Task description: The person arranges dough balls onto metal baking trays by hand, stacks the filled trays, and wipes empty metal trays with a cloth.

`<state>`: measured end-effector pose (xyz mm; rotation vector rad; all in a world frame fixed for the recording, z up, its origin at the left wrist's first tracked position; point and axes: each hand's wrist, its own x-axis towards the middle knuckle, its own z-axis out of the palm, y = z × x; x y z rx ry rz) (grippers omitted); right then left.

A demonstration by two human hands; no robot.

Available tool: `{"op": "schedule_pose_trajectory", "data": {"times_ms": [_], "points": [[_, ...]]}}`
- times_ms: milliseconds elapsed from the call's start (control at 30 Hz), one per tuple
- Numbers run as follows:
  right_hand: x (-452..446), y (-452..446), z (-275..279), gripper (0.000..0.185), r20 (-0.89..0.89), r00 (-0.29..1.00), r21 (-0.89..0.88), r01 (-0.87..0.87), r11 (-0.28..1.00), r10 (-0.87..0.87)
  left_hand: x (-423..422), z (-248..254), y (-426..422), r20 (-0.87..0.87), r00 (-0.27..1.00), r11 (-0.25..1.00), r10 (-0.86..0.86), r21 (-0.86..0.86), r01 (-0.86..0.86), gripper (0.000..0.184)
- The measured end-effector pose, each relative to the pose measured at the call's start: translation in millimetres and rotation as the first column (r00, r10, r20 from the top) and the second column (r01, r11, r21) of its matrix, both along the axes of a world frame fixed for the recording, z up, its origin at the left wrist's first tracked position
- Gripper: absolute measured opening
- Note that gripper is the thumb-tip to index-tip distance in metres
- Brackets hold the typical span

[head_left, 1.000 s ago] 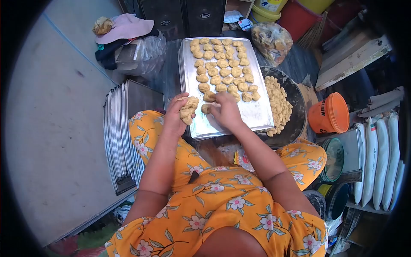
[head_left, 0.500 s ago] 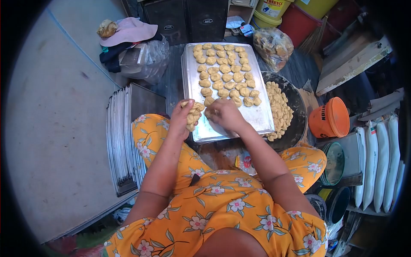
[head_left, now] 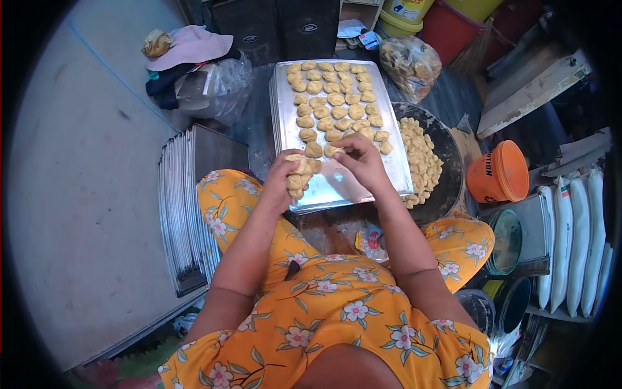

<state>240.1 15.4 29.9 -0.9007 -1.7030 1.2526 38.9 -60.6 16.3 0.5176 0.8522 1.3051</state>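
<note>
A cluster of yellowish dough pieces (head_left: pixel 297 176) is gripped in my left hand (head_left: pixel 278 188), over the near left corner of a metal tray (head_left: pixel 353 188). My right hand (head_left: pixel 366 167) is over the tray, its fingertips closed on a single dough piece (head_left: pixel 332 151) at the near end of the rows. Uneven rows of flattened dough lumps (head_left: pixel 339 113) cover the tray's far and middle parts. Some lumps by my right hand are partly hidden by its fingers. The tray lies on top of other trays.
Right of the tray, a wide dark basin (head_left: pixel 453 165) holds a heap of small dough pieces (head_left: pixel 421 162). Metal trays (head_left: pixel 184 194) stand on edge at left. An orange bucket (head_left: pixel 495 172) sits at right. Behind are a filled plastic bag (head_left: pixel 409 68) and black speakers (head_left: pixel 308 32).
My right hand has moved right and slightly away from me, from beside my left hand to the near row. My left hand still holds the dough cluster, now turned a little.
</note>
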Motion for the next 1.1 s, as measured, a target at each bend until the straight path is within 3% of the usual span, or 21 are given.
{"op": "schedule_pose_trajectory", "data": {"times_ms": [67,100,200,233,333,367,467,533,600,700,733,800,833,867,933,1100], "points": [[11.9,-3.9,-0.7,0.018,0.185,0.979,0.091,0.066,0.994,-0.082,-5.7,-5.2,-0.6,0.078,0.997,0.999,-0.019,0.034,0.016,0.037],[9.8,-6.3,-10.2,0.017,0.285,0.950,0.230,0.060,0.971,-0.126,-4.7,-2.6,-1.5,0.116,0.993,0.998,-0.032,0.050,0.026,0.038],[12.4,-11.0,-17.8,0.020,0.489,0.861,0.482,-0.131,0.866,-0.142,4.6,9.2,-1.0,0.011,0.997,0.996,-0.077,-0.053,0.077,0.037],[10.9,-14.4,-11.9,0.023,0.367,0.925,0.349,-0.042,0.936,-0.096,7.2,8.6,0.9,-0.031,0.993,0.992,-0.117,-0.053,0.115,0.036],[5.2,-24.9,17.0,0.025,0.043,0.986,0.061,-0.165,0.984,0.162,20.8,2.8,-4.6,-0.138,0.970,0.979,-0.200,-0.076,0.191,0.035],[5.6,-22.9,8.5,0.035,0.094,0.965,0.156,-0.257,0.954,0.245,28.0,2.7,-5.5,-0.166,0.964,0.977,-0.208,-0.076,0.198,0.036],[22.4,-7.0,-5.2,0.036,0.130,0.977,0.050,-0.179,0.983,0.172,30.7,2.1,-1.8,-0.161,0.960,0.973,-0.230,-0.076,0.220,0.034],[32.0,-4.5,-8.1,0.032,0.076,0.990,0.013,0.115,0.993,-0.115,30.7,-0.8,0.6,-0.119,0.965,0.971,-0.235,-0.081,0.226,0.031],[46.5,-0.2,-21.1,0.030,0.339,0.930,0.177,0.082,0.981,-0.139,35.4,-2.3,4.0,-0.152,0.950,0.960,-0.273,-0.111,0.258,0.030],[52.0,-2.4,-27.1,0.035,0.446,0.881,0.437,-0.058,0.898,-0.159,45.8,-11.5,11.9,-0.222,0.932,0.956,-0.285,-0.138,0.259,0.034],[51.2,-3.3,-22.3,0.035,0.380,0.919,0.388,-0.056,0.920,-0.105,48.1,-14.9,15.5,-0.249,0.928,0.959,-0.276,-0.140,0.248,0.037],[46.0,-11.9,-8.7,0.036,0.230,0.973,0.281,-0.062,0.958,-0.004,48.9,-19.1,17.7,-0.126,0.961,0.968,-0.248,-0.054,0.243,0.055],[41.1,-17.3,0.2,0.036,0.205,0.974,0.139,-0.127,0.982,0.097,50.2,-18.1,17.8,-0.064,0.968,0.970,-0.241,-0.014,0.241,0.064],[35.4,-22.6,7.0,0.033,0.149,0.970,0.034,-0.197,0.980,0.190,51.9,-15.8,16.7,-0.113,0.959,0.965,-0.262,-0.035,0.259,0.071],[37.9,-19.4,-3.1,0.025,0.213,0.949,-0.062,-0.224,0.973,0.232,55.4,-5.1,12.1,-0.211,0.930,0.953,-0.302,-0.075,0.292,0.084],[62.7,-3.6,-11.3,0.014,0.039,0.995,-0.137,-0.086,0.987,0.092,61.5,0.0,7.7,-0.191,0.918,0.935,-0.349,0.001,0.355,0.083]]}}
